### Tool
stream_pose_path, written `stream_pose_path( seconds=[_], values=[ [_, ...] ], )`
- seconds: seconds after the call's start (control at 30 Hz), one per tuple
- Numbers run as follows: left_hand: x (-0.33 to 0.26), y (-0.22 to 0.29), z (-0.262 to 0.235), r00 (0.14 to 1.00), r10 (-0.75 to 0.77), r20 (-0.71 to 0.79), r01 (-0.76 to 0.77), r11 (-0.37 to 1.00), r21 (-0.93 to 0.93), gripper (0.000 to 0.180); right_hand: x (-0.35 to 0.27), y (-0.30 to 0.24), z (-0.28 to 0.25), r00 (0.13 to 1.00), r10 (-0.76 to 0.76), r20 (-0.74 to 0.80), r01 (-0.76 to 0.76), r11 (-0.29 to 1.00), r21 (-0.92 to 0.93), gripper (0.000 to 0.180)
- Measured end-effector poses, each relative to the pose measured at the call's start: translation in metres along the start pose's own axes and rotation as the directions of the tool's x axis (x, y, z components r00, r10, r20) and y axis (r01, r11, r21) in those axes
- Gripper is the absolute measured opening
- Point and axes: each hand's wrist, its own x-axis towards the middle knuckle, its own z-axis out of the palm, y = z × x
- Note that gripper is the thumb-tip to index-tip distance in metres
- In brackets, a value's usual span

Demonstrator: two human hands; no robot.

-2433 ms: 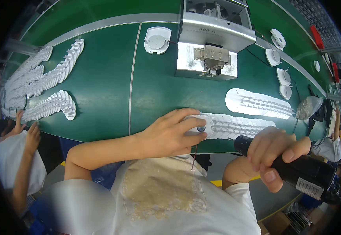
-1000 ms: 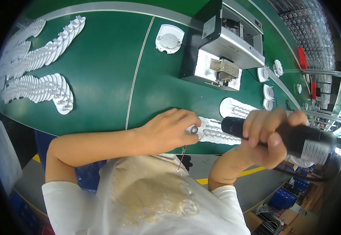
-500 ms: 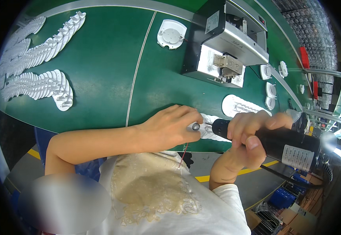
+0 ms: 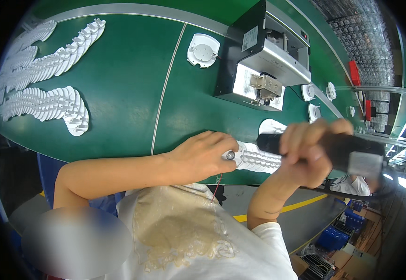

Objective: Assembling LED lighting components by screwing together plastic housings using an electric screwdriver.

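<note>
At the near edge of the green table, my left hand [image 4: 202, 156] is closed around a white plastic part, its fingers hiding most of it. Between thumb and fingertips shows a small round metal piece [image 4: 230, 155] of that part. From beneath hangs a thin red wire [image 4: 218, 184]. A row of overlapping white plastic parts [image 4: 261, 159] lies just right of these fingers. My right hand [image 4: 310, 151] is wrapped around a black electric screwdriver [image 4: 340, 150], raised with its nose pointing left and blurred by motion. The screwdriver's tip is apart from the metal piece.
A black and silver screw feeder [image 4: 263, 60] stands beyond my hands. Left of it lies a single white round part [image 4: 204, 50]. Long stacked rows of white parts [image 4: 74, 109] cover the far left. Another person [image 4: 352, 185] shows at the right.
My right hand has lifted the screwdriver away to the right from the metal piece. My left hand keeps its hold, and the view has shifted slightly.
</note>
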Motion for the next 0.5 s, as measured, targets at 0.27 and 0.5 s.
stream_pose_path(
  seconds=[0.27,0.5],
  values=[
    [0.002,-0.002,0.001,1.0,0.007,-0.016,-0.007,1.0,-0.028,0.02,0.064,0.011,-0.008,0.964,-0.186,-0.191,0.163,0.978,-0.13,0.04],
    [0.0,-0.002,0.002,1.0,-0.016,0.012,0.016,1.0,-0.026,0.02,0.073,0.021,-0.003,0.991,0.002,-0.134,-0.026,0.985,-0.171,0.036]
  ],
)
